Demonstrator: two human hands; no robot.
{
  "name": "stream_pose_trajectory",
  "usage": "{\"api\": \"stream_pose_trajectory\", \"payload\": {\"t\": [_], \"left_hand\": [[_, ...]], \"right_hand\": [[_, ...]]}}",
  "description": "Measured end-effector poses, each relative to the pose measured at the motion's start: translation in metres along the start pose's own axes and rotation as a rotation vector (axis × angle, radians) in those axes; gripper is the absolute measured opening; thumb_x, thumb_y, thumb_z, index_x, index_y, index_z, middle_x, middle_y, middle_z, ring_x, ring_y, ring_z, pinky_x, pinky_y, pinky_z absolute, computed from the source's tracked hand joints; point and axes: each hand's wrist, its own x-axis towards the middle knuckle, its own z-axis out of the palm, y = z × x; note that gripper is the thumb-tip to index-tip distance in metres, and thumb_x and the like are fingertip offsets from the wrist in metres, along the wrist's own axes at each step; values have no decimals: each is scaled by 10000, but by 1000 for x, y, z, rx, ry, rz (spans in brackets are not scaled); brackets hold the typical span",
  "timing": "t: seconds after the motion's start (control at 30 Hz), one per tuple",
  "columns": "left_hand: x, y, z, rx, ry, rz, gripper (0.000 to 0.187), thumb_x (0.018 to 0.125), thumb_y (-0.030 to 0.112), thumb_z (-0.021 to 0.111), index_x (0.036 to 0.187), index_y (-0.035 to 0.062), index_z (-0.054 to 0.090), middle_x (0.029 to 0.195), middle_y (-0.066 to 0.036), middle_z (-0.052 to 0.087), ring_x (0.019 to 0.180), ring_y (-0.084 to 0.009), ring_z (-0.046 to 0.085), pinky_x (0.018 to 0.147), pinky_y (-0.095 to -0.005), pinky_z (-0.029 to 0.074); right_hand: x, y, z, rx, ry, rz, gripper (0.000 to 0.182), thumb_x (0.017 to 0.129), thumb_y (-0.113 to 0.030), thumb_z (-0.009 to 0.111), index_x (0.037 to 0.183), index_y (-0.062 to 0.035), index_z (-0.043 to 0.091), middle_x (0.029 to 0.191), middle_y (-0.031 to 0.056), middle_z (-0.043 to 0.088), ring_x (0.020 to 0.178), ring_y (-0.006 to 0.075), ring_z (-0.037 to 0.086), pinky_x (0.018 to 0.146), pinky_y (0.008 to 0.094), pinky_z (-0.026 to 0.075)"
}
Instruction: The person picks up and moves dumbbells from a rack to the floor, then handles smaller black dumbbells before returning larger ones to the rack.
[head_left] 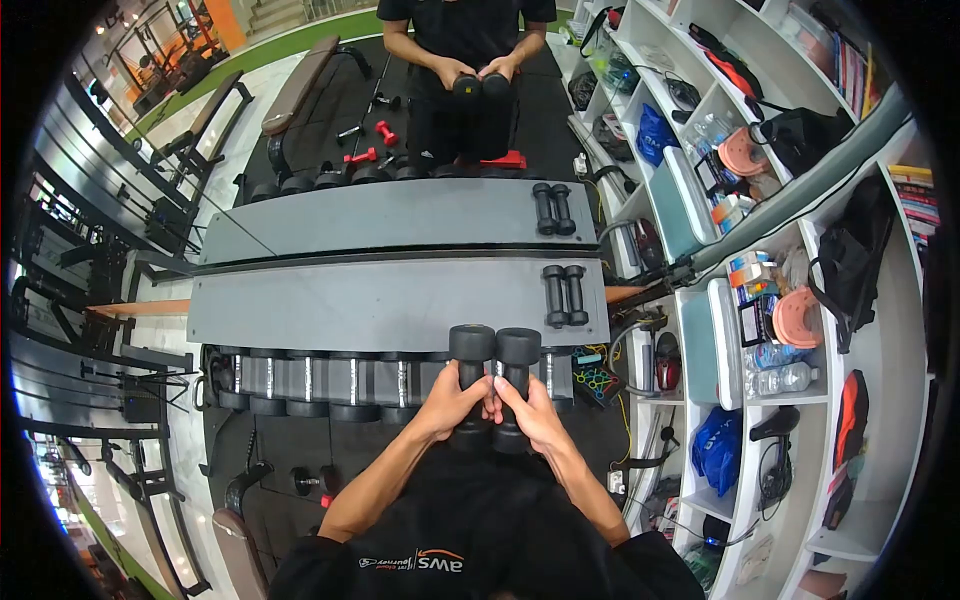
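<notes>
My left hand (447, 402) is wrapped round the handle of a black dumbbell (472, 343). Beside it, my right hand (534, 412) grips a second black dumbbell (518, 347). Both dumbbells are held side by side in front of my torso, their heads close together and pointing away from me. My fingertips meet between the two handles. Just beyond the dumbbells is a grey rack top (370, 305), where two smaller dark dumbbells (565, 296) lie parallel near its right end.
Under the rack top runs a row of dumbbells with metal handles (308, 379). A mirror (370, 220) behind it reflects my body and hands. White shelves (790, 412) with bottles, bags and a hairdryer stand on the right. A bench (238, 545) is at lower left.
</notes>
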Motion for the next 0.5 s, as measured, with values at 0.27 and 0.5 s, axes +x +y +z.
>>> {"api": "stream_pose_trajectory", "payload": {"t": [0.27, 0.5], "left_hand": [[47, -10, -7, -54, -27, -25, 260, 884, 7, 602, 1081, 9, 432, 763, -109, 590, 679, -191, 611, 627, -340, 511], [92, -28, -15, -36, 7, -101, 364, 912, 25, 619, 1208, 1, 410, 885, -102, 602, 765, -171, 605, 681, -330, 520]], "right_hand": [[39, 1, -31, -93, 71, -6, 205, 998, -210, 584, 996, -5, 566, 737, 67, 603, 637, 147, 591, 632, 292, 498], [73, 8, -63, -135, 136, 77, 203, 986, -217, 599, 988, -24, 536, 742, 54, 594, 645, 139, 592, 614, 283, 489]]}}
